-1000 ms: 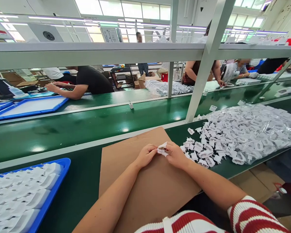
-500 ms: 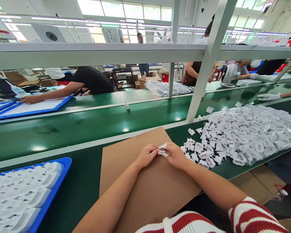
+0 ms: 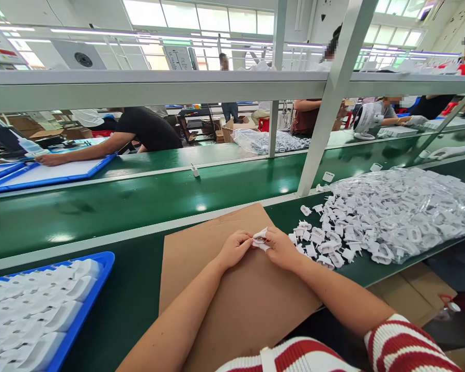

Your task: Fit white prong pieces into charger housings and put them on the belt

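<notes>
Over the sheet of brown cardboard (image 3: 232, 289), my two hands meet at a small white plastic piece (image 3: 260, 239). My right hand (image 3: 279, 249) pinches it between thumb and fingers, whose tips look wrapped in white. Closed fingers of my left hand (image 3: 235, 249) press against the left end of the same piece. The fingers hide most of it, so its exact kind is unclear. Just right of my right hand lies a loose pile of white plug-like plastic parts (image 3: 333, 240), running into a clear plastic bag (image 3: 422, 206) full of them.
A blue tray (image 3: 107, 261) with rows of white housings stands at lower left. Behind a pale ledge runs a green conveyor belt (image 3: 147, 199) carrying a few white pieces, one being a small plug (image 3: 195, 170). A metal post (image 3: 321, 124) rises ahead. Co-workers sit across the belt.
My hands and the piece between them look unmoved. White pieces on the belt have shifted slightly left. At far right, a co-worker's gloved hand has moved over the belt.
</notes>
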`<state>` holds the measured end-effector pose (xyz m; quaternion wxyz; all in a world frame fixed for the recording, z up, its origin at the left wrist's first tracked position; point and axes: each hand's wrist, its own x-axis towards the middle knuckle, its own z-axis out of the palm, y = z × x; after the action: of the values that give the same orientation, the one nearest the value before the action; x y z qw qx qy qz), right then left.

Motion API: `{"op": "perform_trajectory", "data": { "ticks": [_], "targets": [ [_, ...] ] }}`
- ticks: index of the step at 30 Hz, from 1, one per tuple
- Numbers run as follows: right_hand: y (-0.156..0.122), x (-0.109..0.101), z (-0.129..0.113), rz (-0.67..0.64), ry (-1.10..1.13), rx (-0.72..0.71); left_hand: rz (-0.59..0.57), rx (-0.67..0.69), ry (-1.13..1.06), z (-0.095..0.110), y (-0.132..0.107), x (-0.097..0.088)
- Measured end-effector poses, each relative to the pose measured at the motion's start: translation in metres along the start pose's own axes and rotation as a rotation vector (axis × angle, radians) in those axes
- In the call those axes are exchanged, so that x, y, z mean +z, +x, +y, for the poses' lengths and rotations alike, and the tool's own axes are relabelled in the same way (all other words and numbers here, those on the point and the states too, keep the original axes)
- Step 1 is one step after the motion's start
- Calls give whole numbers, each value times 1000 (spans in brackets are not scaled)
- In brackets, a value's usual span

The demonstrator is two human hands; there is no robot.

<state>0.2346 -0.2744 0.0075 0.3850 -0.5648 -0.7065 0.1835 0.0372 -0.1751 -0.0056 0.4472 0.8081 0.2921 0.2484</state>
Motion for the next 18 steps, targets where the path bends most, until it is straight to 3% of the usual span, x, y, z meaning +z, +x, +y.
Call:
{"op": "perform_trajectory", "data": {
  "ticks": [18],
  "targets": [
    [0,0,1,-40,2,13,-10,9,2,-5,1,0]
  ]
}}
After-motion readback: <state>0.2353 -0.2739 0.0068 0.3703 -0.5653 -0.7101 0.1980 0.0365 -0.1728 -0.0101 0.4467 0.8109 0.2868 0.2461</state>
